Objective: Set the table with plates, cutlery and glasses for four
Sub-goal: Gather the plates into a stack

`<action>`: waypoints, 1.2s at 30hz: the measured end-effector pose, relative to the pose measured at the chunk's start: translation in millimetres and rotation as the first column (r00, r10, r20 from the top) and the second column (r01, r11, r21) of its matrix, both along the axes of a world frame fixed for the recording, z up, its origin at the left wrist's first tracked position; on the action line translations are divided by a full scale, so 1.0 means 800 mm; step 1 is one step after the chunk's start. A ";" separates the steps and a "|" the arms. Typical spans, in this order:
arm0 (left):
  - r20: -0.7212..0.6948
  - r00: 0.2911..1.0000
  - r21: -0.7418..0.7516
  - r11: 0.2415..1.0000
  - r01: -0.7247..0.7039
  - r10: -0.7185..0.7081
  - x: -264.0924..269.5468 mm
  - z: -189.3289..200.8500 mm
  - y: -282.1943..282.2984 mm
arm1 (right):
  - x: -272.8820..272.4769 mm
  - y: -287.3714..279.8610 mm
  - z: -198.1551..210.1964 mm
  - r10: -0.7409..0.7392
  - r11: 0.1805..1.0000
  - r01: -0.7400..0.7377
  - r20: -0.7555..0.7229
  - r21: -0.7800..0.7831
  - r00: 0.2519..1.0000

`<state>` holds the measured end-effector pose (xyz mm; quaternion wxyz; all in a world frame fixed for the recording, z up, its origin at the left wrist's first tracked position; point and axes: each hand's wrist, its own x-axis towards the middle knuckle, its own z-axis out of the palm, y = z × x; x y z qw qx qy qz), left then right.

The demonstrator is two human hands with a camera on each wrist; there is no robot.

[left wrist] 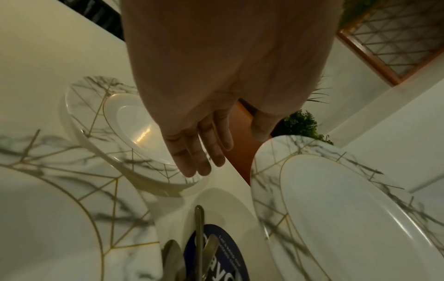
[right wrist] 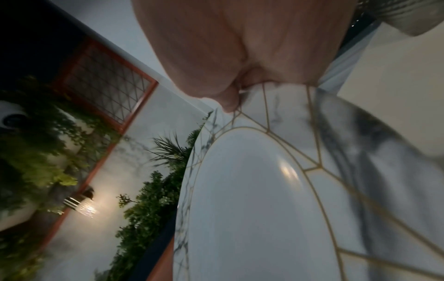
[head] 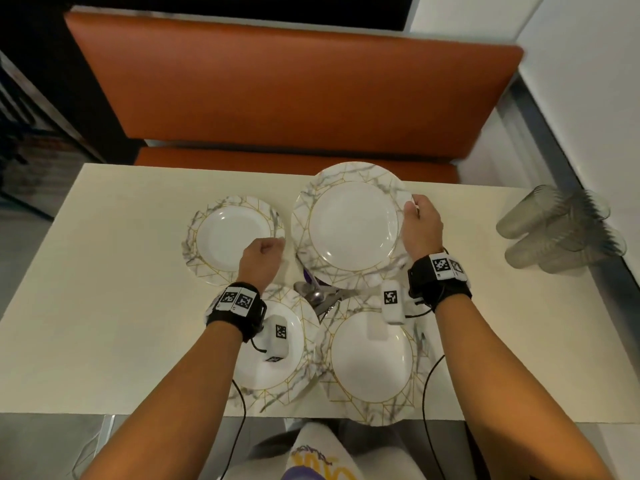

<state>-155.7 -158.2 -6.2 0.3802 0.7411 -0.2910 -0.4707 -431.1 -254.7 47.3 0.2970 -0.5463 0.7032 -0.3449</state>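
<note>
Four marbled plates are out. Your right hand point(head: 420, 220) pinches the rim of the far-right plate point(head: 349, 223), thumb on top and fingers under, and holds it clear of the table point(head: 104, 289). It looks larger than the others and its near edge overlaps the cutlery, so it is probably raised. The right wrist view shows it tilted, thumb on the marbled border.

Your left hand point(head: 261, 252) hovers at the near-right edge of the far-left plate point(head: 232, 233). From above it reads as loosely curled. The left wrist view shows the fingers point(left wrist: 192, 152) relaxed and extended over that plate's rim, holding nothing. Contact with the rim: cannot tell.

The near-left plate point(head: 284, 344) and near-right plate point(head: 372, 355) lie flat on the table under your forearms; the near-right one overhangs the table's near edge a little.

A loose heap of cutlery point(head: 317, 296) lies in the middle, between the four plates, on a dark blue round mat point(left wrist: 223, 254). Stacked glasses point(head: 557, 230) lie on their sides at the table's right end, well apart from the plates. An orange bench point(head: 294, 91) runs along the far side.

Judgement: plates are still clustered at centre, not spread to four seats. The edge pinch lets you carry the plate outward. Cutlery and glasses remain untouched.
</note>
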 end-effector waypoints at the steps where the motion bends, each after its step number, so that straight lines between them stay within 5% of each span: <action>1: -0.061 0.998 0.007 1.000 -0.011 0.011 -0.003 0.005 -0.001 | 0.001 -0.001 0.000 0.021 1.000 -0.021 0.024 -0.013 0.999; 7: -0.448 0.888 0.015 0.994 -0.111 0.106 -0.015 0.009 0.008 | 0.018 0.017 -0.017 0.067 0.993 -0.090 0.265 0.077 0.962; 13: -0.390 0.873 -0.038 0.942 -0.333 0.293 -0.019 0.005 0.028 | 0.014 0.057 -0.042 0.077 0.967 -0.155 0.349 0.202 0.934; 17: -0.382 0.873 -0.033 0.940 -0.340 0.303 -0.016 -0.002 0.040 | -0.023 0.087 -0.068 0.039 0.962 -0.096 0.221 0.255 0.975; 21: -0.357 0.886 -0.080 0.935 -0.345 0.296 -0.015 -0.008 0.048 | -0.065 0.124 -0.105 0.059 0.929 -0.026 -0.077 0.370 0.995; 26: -0.358 0.880 -0.100 0.924 -0.368 0.312 -0.025 -0.006 0.058 | -0.100 0.165 -0.136 0.176 0.840 0.105 -0.451 0.532 0.875; 31: -0.362 0.863 -0.063 0.915 -0.399 0.352 -0.040 -0.005 0.062 | -0.118 0.188 -0.151 0.238 0.749 0.135 -0.453 0.649 0.859; 36: -0.362 0.872 -0.091 0.918 -0.385 0.330 -0.054 0.005 0.060 | -0.126 0.189 -0.155 0.217 0.748 0.062 -0.331 0.661 0.918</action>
